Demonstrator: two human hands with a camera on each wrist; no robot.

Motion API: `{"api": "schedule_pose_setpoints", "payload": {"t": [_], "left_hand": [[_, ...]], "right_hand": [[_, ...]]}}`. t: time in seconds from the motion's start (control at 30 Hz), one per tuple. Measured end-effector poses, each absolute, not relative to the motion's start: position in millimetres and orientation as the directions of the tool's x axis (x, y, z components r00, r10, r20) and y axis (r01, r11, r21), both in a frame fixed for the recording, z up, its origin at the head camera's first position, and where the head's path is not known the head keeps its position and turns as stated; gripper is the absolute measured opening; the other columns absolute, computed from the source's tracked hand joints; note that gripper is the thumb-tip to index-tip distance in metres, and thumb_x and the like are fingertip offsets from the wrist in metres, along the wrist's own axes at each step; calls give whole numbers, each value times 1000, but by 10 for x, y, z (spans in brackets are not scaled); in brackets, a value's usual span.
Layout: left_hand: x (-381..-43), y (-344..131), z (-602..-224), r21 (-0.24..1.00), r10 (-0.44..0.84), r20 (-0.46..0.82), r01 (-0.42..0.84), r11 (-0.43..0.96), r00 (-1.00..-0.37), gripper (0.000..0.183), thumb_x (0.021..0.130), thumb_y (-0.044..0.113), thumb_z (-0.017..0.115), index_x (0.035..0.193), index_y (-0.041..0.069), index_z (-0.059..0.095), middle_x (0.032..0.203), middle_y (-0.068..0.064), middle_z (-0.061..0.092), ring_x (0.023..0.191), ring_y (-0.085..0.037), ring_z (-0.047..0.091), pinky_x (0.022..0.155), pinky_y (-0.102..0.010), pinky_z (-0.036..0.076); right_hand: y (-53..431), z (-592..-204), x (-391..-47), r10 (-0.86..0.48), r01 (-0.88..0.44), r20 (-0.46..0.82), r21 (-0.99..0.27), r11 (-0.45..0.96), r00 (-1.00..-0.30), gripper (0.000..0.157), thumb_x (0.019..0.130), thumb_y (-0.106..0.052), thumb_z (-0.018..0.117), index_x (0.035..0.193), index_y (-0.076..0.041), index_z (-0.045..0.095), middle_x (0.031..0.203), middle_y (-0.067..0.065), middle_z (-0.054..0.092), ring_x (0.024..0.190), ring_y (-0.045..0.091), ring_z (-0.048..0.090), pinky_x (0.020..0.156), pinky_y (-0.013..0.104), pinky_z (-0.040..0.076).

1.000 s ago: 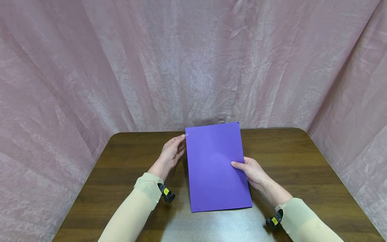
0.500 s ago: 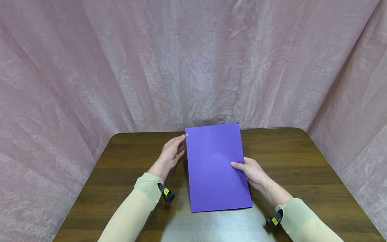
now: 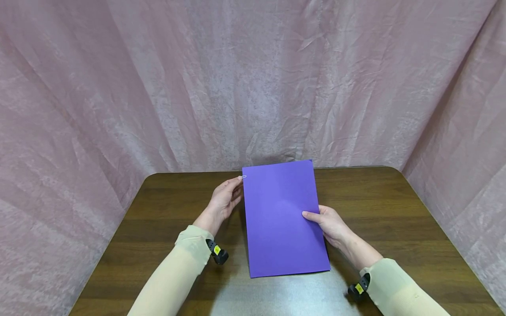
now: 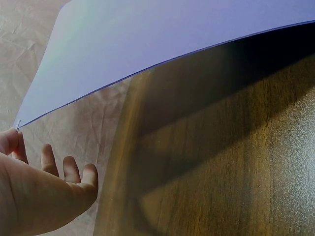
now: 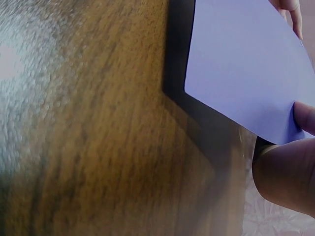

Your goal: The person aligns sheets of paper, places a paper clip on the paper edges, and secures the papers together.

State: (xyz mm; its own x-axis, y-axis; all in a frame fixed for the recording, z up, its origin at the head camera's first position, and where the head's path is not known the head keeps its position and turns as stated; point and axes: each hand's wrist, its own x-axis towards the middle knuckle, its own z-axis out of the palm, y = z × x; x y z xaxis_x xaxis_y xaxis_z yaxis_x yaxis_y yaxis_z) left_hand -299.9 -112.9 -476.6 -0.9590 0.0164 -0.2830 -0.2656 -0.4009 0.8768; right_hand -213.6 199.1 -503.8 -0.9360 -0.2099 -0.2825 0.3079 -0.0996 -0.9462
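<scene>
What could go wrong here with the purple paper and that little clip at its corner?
The paper clip is only pinched at the far left corner by the left hand, so it could slip off or crease that corner. The purple paper is lifted off the table with the right hand holding one edge; that single grip might let the sheets sag or fan apart.

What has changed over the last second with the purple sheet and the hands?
Nothing visibly changed. The right hand still grips the purple sheet by its right edge, and the left hand still pinches the small paper clip at its upper left corner, above the table.
</scene>
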Motion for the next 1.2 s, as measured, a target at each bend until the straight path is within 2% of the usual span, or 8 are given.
{"api": "schedule_pose_setpoints", "payload": {"t": [0.5,0.87,1.2], "left_hand": [[-2994,-1125,-4730,883,35,-283,-275,-381,-958,19,100,22,69,114,9,68,109,-3,73,121,-27,59,111,-45,40],[-2988,-1122,-4729,880,40,-279,-272,-390,-959,9,100,21,68,104,14,70,105,-1,74,121,-28,58,110,-45,40],[-2984,-1124,-4716,874,47,-283,-278,-398,-958,7,100,20,68,102,14,72,102,-2,74,111,-24,63,106,-43,42]], "right_hand": [[1995,-5036,-2142,-201,307,-284,-947,-94,-937,16,100,-12,65,112,-2,66,84,5,75,74,19,73,66,34,60],[2001,-5045,-2145,-208,307,-281,-946,-102,-937,14,100,-11,65,111,-3,66,84,5,76,74,19,73,66,33,60],[1997,-5054,-2143,-206,308,-283,-946,-102,-937,13,100,-11,65,110,-3,65,84,5,75,73,18,73,66,33,60]]}}
